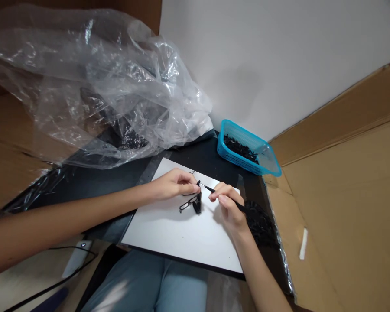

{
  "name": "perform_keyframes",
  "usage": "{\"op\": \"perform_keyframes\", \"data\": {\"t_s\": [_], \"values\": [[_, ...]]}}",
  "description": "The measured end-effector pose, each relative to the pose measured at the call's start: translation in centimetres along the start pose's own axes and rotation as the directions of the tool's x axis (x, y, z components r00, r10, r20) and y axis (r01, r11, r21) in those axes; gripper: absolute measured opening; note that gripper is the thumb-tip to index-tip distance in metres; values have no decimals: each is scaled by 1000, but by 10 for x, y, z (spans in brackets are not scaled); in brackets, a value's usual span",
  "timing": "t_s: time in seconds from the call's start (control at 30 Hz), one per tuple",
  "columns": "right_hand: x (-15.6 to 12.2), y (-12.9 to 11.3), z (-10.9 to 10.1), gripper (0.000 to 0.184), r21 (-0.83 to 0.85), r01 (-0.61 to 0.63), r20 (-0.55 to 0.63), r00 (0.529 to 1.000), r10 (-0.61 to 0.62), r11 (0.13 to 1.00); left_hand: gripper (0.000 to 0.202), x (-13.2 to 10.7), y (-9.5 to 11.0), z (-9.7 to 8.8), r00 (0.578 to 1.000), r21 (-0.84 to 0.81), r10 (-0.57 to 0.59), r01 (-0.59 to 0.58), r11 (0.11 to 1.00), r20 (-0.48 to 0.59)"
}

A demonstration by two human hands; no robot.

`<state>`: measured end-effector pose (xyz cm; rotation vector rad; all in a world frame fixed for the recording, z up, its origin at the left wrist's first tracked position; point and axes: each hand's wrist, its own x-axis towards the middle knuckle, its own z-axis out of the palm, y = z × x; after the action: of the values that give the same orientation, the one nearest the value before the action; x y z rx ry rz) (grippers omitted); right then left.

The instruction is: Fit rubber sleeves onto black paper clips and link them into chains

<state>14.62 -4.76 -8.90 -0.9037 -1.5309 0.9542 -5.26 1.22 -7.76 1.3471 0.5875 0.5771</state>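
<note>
The small black piece (197,207) is over the white sheet (169,232), nearer the sheet's far edge than its near one, its top end at the left hand's fingertips. A thin frame with slots (188,203) is just beside it; whether the two are joined, I cannot tell. The left hand (177,184) is nearly closed, thumb and forefinger pinching the piece's top end. The right hand (229,203) is closed around a thin black tool (209,189) – held like a pen – with its tip at that pinched end.

The step in hand looks like fine work with the tool's tip. The next move seems to call for a steady left pinch and small, careful motion from the right – a slip could knock the piece loose.

Further out, dark bits (260,223) are heaped by the desk's (94,186) right edge. A blue basket (235,159) of black pieces (238,148) stands at the far right corner, and a clear plastic bag (126,73) spreads across the far left corner.
</note>
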Motion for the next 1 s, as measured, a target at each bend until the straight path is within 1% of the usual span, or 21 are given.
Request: {"op": "perform_keyframes", "data": {"t_s": [0.13, 0.3, 0.4, 0.57, 0.77, 1.0], "values": [[0, 0, 0, 17, 25, -26, 10, 1000, 26, 999, 27, 0, -1, -1, 997, 23, -6, 4, 1000, 82], [4, -6, 3, 17, 165, -97, -49, 993, 106, 982, 29, 0, -2, -2, 998, 32, 26, -28, 999, 56], [7, -8, 4, 15, 213, -154, -40, 985, 166, 965, 32, 1, -4, -3, 998, 23, 43, -44, 999, 51], [6, -9, 4, 14, 195, -191, -28, 979, 200, 962, 37, 2, -6, -2, 998, 23, 59, -60, 998, 29], [6, -9, 4, 15, 168, -214, -1, 976, 217, 962, 34, 2, -8, -1, 996, 42, 85, -86, 995, 35], [6, -10, 3, 15, 128, -225, -24, 973, 230, 966, 33, 2, -9, -2, 996, 62, 83, -84, 995, 19]]}}
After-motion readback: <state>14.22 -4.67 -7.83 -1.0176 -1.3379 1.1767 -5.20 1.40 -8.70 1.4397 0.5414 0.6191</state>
